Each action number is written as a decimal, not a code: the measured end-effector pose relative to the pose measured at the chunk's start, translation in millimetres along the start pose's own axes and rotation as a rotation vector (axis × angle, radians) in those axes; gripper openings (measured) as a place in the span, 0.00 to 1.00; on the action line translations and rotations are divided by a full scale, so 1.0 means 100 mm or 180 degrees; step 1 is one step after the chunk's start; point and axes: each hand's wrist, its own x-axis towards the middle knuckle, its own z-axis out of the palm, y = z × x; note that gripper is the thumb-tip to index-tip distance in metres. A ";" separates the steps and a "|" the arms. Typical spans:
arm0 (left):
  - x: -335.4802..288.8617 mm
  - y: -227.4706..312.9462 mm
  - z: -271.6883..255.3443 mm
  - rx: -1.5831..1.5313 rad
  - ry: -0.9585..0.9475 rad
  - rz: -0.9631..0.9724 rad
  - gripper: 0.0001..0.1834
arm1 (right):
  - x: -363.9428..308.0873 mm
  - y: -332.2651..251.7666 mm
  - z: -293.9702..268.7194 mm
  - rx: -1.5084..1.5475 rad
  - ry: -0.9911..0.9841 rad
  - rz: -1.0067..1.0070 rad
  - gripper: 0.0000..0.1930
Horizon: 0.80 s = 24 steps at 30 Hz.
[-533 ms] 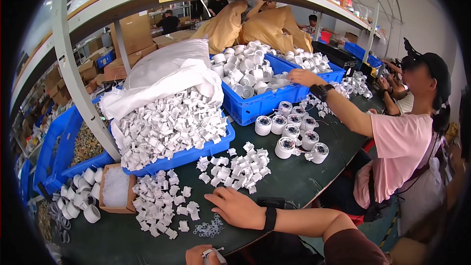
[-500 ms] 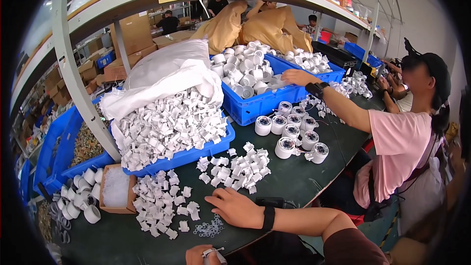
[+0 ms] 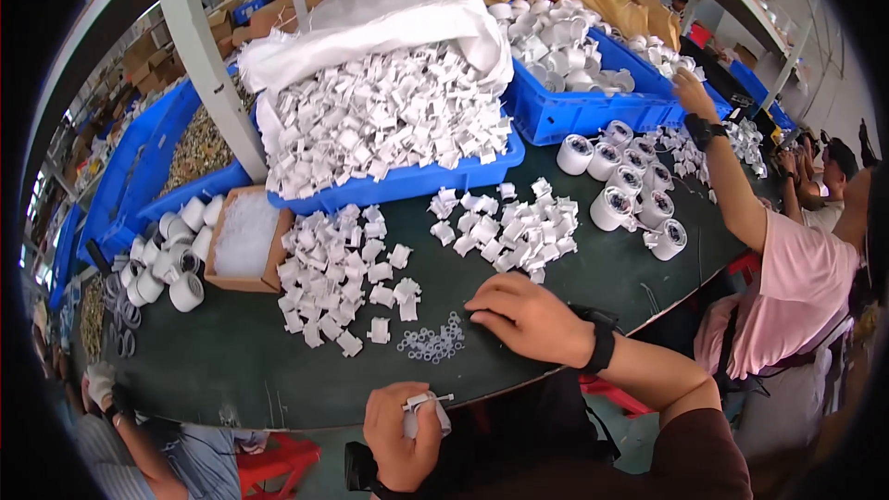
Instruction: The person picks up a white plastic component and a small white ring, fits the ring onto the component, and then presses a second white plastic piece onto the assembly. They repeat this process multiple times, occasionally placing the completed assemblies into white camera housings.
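Observation:
My left hand (image 3: 400,437) is closed around a small white plastic part (image 3: 426,415) at the table's near edge; a thin stem sticks out past the thumb. To its upper right, my right hand (image 3: 530,318) is low over the table with thumb and fingers brought together. Whatever may be between those fingertips is too small to make out. Just left of them lies a cluster of small grey rings (image 3: 431,341). Loose white plastic clips (image 3: 338,273) are heaped beyond the rings, and a second heap of white clips (image 3: 519,227) lies past my right hand.
A blue bin (image 3: 398,176) overflows with white clips under a white sack. Another blue bin (image 3: 593,111) holds white cups. Round white assemblies (image 3: 611,208) stand at right, near a co-worker's arm (image 3: 736,176). At left are a cardboard box (image 3: 243,259) and white cups (image 3: 171,264).
The view has turned, bringing my left hand and its part fully into sight. My right hand has shifted right of the rings, its fingers closing together. The co-worker's hand has moved to the farther bin.

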 end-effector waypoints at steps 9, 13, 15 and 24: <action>0.05 -0.07 0.03 -0.0170 0.0043 0.0018 0.07 | 0.65 0.53 -0.27 -0.0963 0.0552 -0.0223 0.08; 0.02 -0.04 0.05 -0.0102 0.0071 0.0063 0.07 | 0.97 0.70 0.12 -0.1145 0.0275 -0.0464 0.14; 0.01 -0.03 0.06 -0.0131 0.0068 0.0042 0.07 | 1.07 0.77 0.24 -0.1355 -0.0101 -0.0393 0.18; -0.02 -0.08 0.01 -0.0309 0.0058 0.0014 0.07 | 0.63 0.84 -0.14 -0.1342 -0.0821 -0.0309 0.19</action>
